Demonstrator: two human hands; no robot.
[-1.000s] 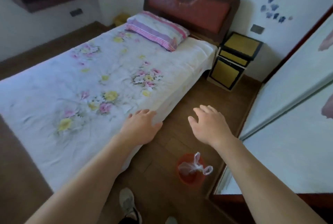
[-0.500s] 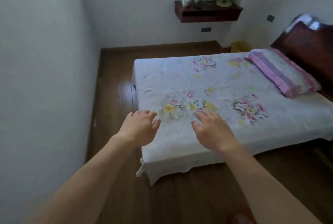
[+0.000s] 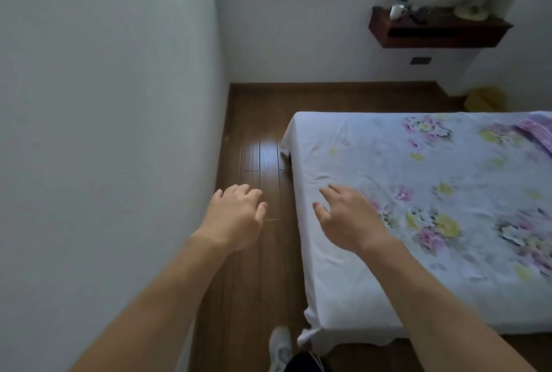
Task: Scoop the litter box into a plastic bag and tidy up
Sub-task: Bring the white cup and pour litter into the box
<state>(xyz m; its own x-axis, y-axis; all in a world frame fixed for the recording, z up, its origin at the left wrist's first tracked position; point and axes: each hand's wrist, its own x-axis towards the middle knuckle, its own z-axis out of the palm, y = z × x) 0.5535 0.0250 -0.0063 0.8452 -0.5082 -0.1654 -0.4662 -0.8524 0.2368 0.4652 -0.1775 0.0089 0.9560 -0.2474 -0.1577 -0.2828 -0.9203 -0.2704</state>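
Left hand (image 3: 234, 219) and right hand (image 3: 348, 219) open, empty; no litter box visible, should walk floor (image 3: 260, 159) gap beside bed (image 3: 388, 162) searching.

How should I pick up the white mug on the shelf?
Probably by its handle. The white mug stands upright at the left end of the wall shelf, handle pointing right, so reach from the front and hook the handle. It is small in view, so details are unclear.

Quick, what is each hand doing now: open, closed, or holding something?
Left hand: open, fingers loosely curled, holding nothing, above the floor.
Right hand: open, fingers spread, holding nothing, over the bed.
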